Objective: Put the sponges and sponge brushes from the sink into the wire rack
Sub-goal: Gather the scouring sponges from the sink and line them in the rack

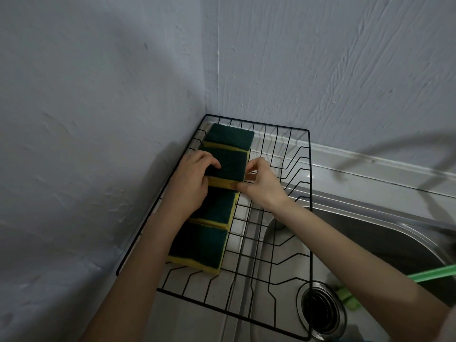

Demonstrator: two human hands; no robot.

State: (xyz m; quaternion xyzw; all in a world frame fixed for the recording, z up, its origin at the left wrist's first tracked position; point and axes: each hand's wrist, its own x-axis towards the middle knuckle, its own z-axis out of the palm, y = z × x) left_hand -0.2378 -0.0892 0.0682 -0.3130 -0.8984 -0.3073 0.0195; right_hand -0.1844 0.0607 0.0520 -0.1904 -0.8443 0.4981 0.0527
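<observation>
A black wire rack (308, 193) sits in the wall corner, partly over the steel sink (385, 233). Several yellow sponges with dark green scrub tops lie in a row along the rack's left side. My left hand (190, 183) and my right hand (261, 183) both grip the second sponge from the back (232, 164), one on each end. Behind it lies the rear sponge (229, 137); in front lie a third sponge (217, 208) and the nearest sponge (199, 248). A green sponge brush (429, 275) lies in the sink at right, its head partly hidden by my right forearm.
The sink drain (320, 309) shows under the rack's near right corner. Grey walls meet just behind the rack. The rack's right half (276, 243) holds no sponges. A blurred dark shape (434, 174), perhaps the tap, crosses the upper right.
</observation>
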